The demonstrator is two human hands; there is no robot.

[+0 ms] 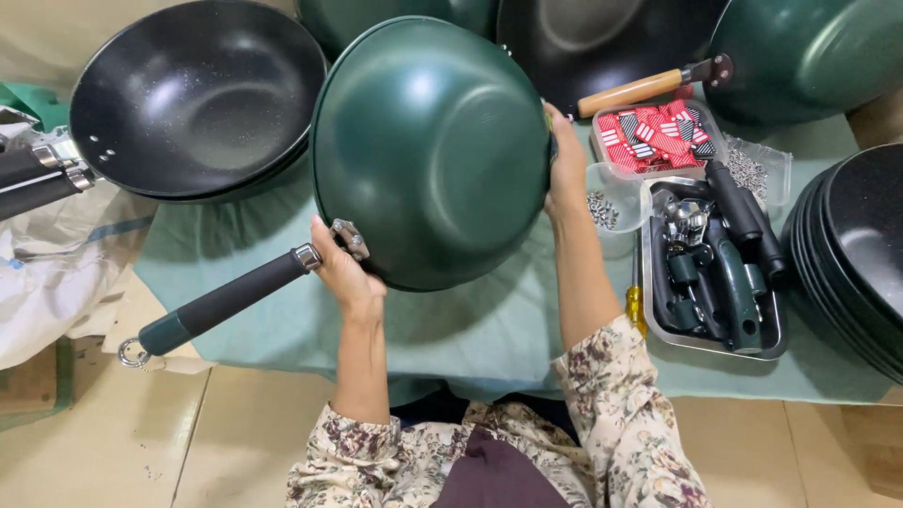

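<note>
I hold a dark green wok (433,150) upright with its rounded bottom facing me, above a green cloth (489,325). My left hand (346,273) grips its lower left rim beside the metal handle bracket (350,237). A black handle with a green end and a ring (221,303) sticks out to the lower left. My right hand (567,169) grips the right rim.
A stack of black woks (198,94) sits at the back left, more woks at the back and right (851,249). A metal tray (715,273) holds handles and tools, a small tray (654,136) holds red tags, and a wooden-handled tool (649,89) lies behind.
</note>
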